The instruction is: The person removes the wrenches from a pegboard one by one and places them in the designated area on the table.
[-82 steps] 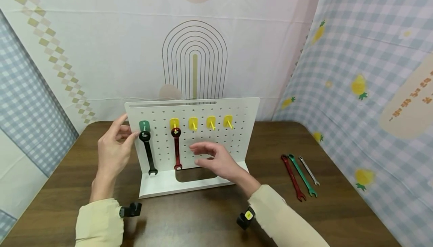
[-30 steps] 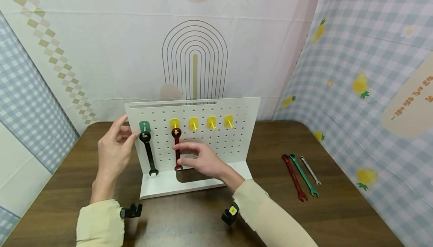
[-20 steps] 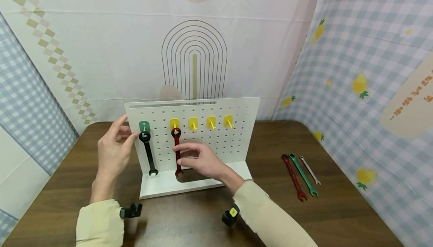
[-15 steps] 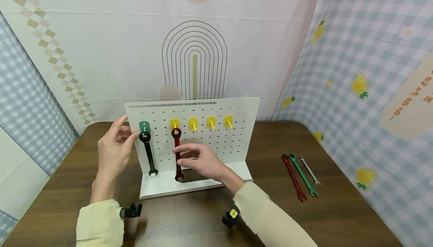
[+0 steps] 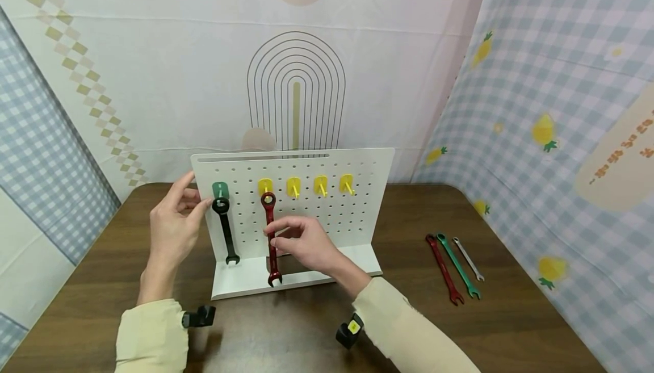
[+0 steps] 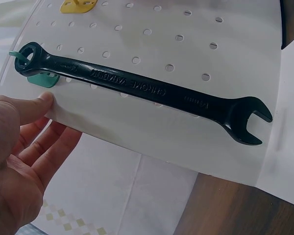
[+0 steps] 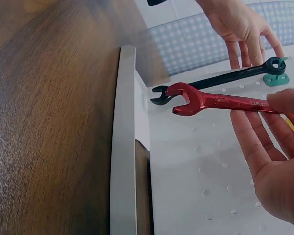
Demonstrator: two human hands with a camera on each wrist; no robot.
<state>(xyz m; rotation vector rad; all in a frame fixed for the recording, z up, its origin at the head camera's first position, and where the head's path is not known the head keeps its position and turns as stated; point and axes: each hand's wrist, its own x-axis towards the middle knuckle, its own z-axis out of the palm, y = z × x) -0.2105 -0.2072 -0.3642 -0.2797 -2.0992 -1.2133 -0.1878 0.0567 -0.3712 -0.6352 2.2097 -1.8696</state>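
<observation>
A white pegboard [image 5: 352,219] stands upright, its left edge pinched by my left hand [image 5: 176,222], thumb in front and fingers behind. Beside that thumb, a black combination wrench [image 6: 137,85] hangs by its ring from a green hook [image 5: 220,189]. My right hand [image 5: 309,245] pinches the shank of a red combination wrench [image 5: 273,254] between thumb and fingers. Its ring end is at the first yellow hook [image 5: 264,184]; whether it is still on the hook cannot be told. The open-jaw end tilts out from the board, over the base, as the right wrist view shows.
Three more yellow hooks [image 5: 320,185] run along the board to the right with nothing on them. On the wooden table [image 5: 286,333] at right lie a second red wrench [image 5: 445,269], a green wrench [image 5: 458,265] and a small silver wrench [image 5: 468,259]. Patterned cloth hangs behind.
My right hand has moved left and taken hold of the hanging red wrench, whose lower end has swung outward from the board. The left hand keeps its place on the board's edge.
</observation>
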